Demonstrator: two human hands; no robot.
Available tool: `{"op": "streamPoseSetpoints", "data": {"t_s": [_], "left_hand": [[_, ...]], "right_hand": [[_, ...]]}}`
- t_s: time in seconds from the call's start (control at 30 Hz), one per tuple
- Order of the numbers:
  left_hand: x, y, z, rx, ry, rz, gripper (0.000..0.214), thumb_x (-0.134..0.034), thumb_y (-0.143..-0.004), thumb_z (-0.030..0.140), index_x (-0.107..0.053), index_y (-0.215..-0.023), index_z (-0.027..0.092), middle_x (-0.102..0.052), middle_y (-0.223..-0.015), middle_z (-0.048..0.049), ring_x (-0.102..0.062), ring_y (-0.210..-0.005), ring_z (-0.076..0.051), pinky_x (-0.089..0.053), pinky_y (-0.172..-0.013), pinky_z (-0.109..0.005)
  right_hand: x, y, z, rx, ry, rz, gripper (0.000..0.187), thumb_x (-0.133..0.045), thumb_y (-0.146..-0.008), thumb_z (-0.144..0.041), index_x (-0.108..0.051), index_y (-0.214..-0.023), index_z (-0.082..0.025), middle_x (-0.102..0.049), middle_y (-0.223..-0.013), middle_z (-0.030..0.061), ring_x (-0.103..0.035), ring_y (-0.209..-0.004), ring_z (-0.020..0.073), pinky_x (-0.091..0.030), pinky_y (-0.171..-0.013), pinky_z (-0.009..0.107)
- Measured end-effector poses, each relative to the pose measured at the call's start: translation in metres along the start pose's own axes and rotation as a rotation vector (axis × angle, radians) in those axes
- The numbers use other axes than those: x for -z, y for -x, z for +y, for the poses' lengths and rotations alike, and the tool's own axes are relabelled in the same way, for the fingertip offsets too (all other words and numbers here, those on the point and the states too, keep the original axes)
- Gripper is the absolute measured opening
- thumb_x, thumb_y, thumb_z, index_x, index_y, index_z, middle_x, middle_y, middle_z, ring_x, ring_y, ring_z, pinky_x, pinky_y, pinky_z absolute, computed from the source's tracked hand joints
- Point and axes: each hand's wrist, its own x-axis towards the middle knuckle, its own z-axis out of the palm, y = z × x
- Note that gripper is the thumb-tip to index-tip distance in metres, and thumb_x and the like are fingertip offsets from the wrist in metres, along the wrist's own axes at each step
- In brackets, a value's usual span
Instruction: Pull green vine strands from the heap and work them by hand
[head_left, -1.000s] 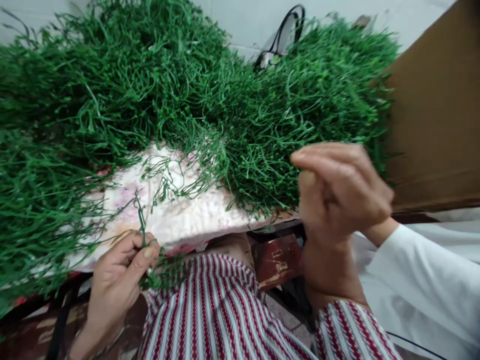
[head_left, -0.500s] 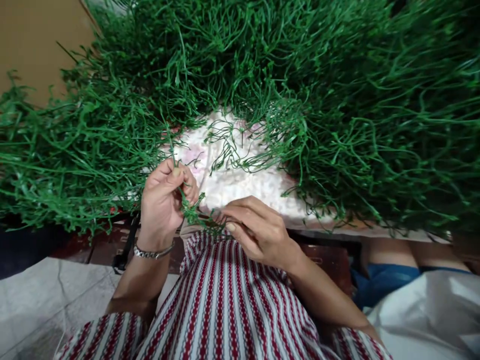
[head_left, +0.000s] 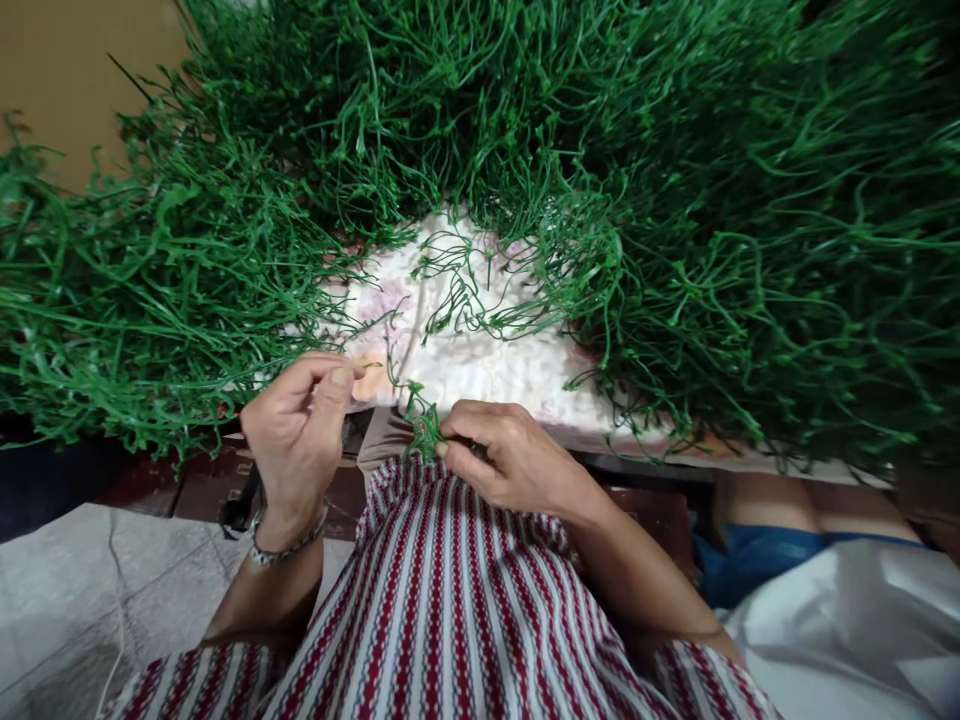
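A deep heap of thin green plastic stems covers a table laid with a white patterned cloth. My right hand rests at the table's near edge, fingers pinched on a small bunch of green stems. To the left of it, my left hand, with a metal bracelet on the wrist, is lifted; its thumb and forefinger are pinched together on what looks like one thin stem. Both hands hover above my lap in red-and-white striped fabric.
A brown cardboard panel stands at the back left. White sacking lies on the floor at lower left and lower right. Another person's knee and blue garment show at the right under the table edge.
The view swung left from a second ago, when my right hand was raised at the right. Since then it came down to the small bunch, and my left hand drew away leftward.
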Motion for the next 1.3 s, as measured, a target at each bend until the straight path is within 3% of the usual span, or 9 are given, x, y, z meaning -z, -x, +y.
{"op": "streamPoseSetpoints", "data": {"t_s": [0.07,0.17,0.23,0.3,0.5,0.67,0.87,1.07,1.3], "left_hand": [[0.008,0.004,0.008,-0.296,-0.176,-0.061,0.011,-0.059,-0.076,0.014,-0.064,-0.085,0.018,-0.064,-0.082,-0.0034,-0.059,-0.081,-0.017,-0.047,-0.076,-0.033],[0.008,0.007,0.019,-0.612,-0.230,-0.481,0.026,-0.055,-0.074,0.006,-0.061,-0.096,0.017,-0.064,-0.094,-0.0058,-0.057,-0.095,-0.020,-0.044,-0.090,-0.041],[0.003,0.007,0.020,-0.603,-0.289,-0.733,0.022,-0.049,-0.078,0.005,-0.060,-0.094,0.015,-0.063,-0.089,-0.0068,-0.056,-0.091,-0.020,-0.042,-0.092,-0.042],[-0.002,0.006,0.015,-0.498,-0.333,-0.824,0.017,-0.044,-0.082,0.008,-0.059,-0.087,0.014,-0.062,-0.081,-0.0065,-0.055,-0.083,-0.018,-0.044,-0.086,-0.039],[-0.004,0.010,0.001,0.029,-0.195,-0.723,0.012,-0.048,-0.083,0.019,-0.058,-0.077,0.017,-0.061,-0.069,-0.0001,-0.055,-0.065,-0.013,-0.042,-0.060,-0.024],[-0.004,0.021,0.000,0.151,-0.087,-0.471,0.008,-0.054,-0.080,0.019,-0.059,-0.075,0.018,-0.056,-0.064,0.0025,-0.049,-0.058,-0.011,-0.038,-0.058,-0.023],[-0.009,0.035,0.004,0.218,0.039,-0.370,0.006,-0.055,-0.080,0.020,-0.060,-0.077,0.018,-0.056,-0.066,0.0023,-0.049,-0.060,-0.011,-0.039,-0.059,-0.023],[-0.010,0.041,-0.004,0.299,0.270,-0.417,0.004,-0.056,-0.080,0.019,-0.060,-0.081,0.018,-0.056,-0.073,0.0004,-0.051,-0.064,-0.011,-0.039,-0.057,-0.022],[-0.002,0.038,0.000,-0.082,0.070,-0.553,0.028,-0.050,-0.078,0.005,-0.066,-0.094,0.021,-0.058,-0.092,-0.0048,-0.056,-0.087,-0.016,-0.045,-0.074,-0.027]], "right_hand": [[0.003,0.000,-0.001,-0.018,0.026,-0.078,0.015,-0.044,-0.084,-0.016,-0.051,-0.071,-0.014,-0.052,-0.069,0.0006,-0.047,-0.065,0.0090,-0.034,-0.061,0.022],[0.005,-0.002,-0.003,-0.025,0.059,-0.143,0.012,-0.045,-0.083,-0.017,-0.052,-0.074,-0.014,-0.055,-0.071,0.0011,-0.048,-0.065,0.0095,-0.033,-0.061,0.022],[0.006,-0.003,-0.003,-0.017,0.088,-0.150,0.010,-0.047,-0.083,-0.018,-0.053,-0.075,-0.015,-0.056,-0.073,0.0015,-0.048,-0.065,0.0100,-0.033,-0.061,0.023],[0.007,-0.003,-0.001,-0.002,0.119,-0.132,0.010,-0.048,-0.083,-0.018,-0.055,-0.076,-0.015,-0.056,-0.073,0.0015,-0.049,-0.066,0.0105,-0.034,-0.060,0.023],[0.002,0.005,0.008,0.105,0.240,0.247,0.016,-0.050,-0.086,-0.021,-0.058,-0.098,-0.015,-0.060,-0.097,0.0099,-0.054,-0.093,0.0200,-0.042,-0.081,0.036],[-0.015,0.019,0.006,0.252,0.226,0.704,0.023,-0.060,-0.076,-0.011,-0.058,-0.098,-0.019,-0.062,-0.090,0.0057,-0.057,-0.087,0.0190,-0.046,-0.078,0.038],[-0.033,0.019,0.008,0.116,0.225,0.487,0.025,-0.063,-0.078,-0.032,-0.060,-0.092,-0.012,-0.062,-0.084,0.0082,-0.054,-0.076,0.0189,-0.044,-0.067,0.036],[-0.039,0.019,0.003,0.088,0.053,0.548,0.008,-0.054,-0.082,-0.018,-0.059,-0.085,-0.013,-0.061,-0.078,0.0067,-0.055,-0.072,0.0151,-0.046,-0.067,0.031],[-0.042,0.025,-0.001,0.089,0.054,0.577,0.006,-0.054,-0.082,-0.017,-0.059,-0.080,-0.013,-0.059,-0.071,0.0048,-0.055,-0.069,0.0140,-0.048,-0.064,0.029]]}}
